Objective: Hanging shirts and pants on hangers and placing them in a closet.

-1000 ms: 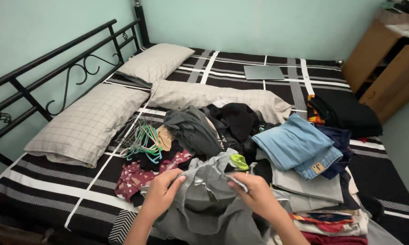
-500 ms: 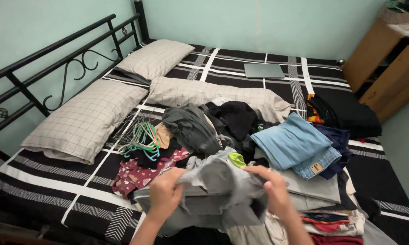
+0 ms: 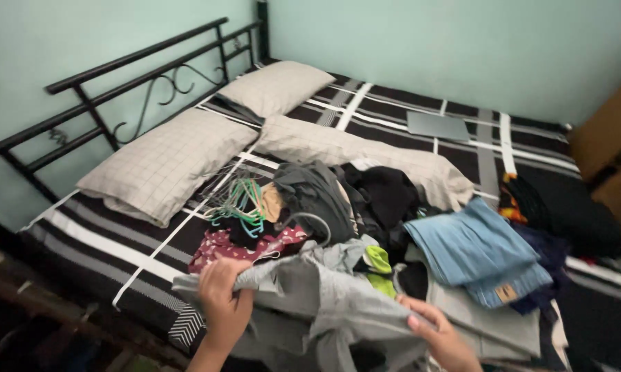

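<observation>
My left hand (image 3: 222, 303) grips one end of a grey garment (image 3: 324, 303) at the near edge of the bed. Over at the garment's other side, my right hand (image 3: 443, 339) pinches the cloth. The garment is stretched out between both hands, low over a heap of mixed clothes (image 3: 365, 227). A bundle of green and grey wire hangers (image 3: 238, 200) lies just beyond my left hand, next to a maroon patterned cloth (image 3: 231, 246).
The bed has a black and white striped sheet (image 3: 104, 238), three checked pillows (image 3: 166, 162), and a black metal headboard (image 3: 138, 89) on the left. Folded blue jeans (image 3: 479, 251) sit right of the heap. A grey laptop (image 3: 438, 126) lies far back. A wooden cabinet (image 3: 610, 151) stands at right.
The bunched grey garment has been pulled apart and spread wide between my hands. My right hand dropped lower and right. The view swung left and moved closer to the bed's edge.
</observation>
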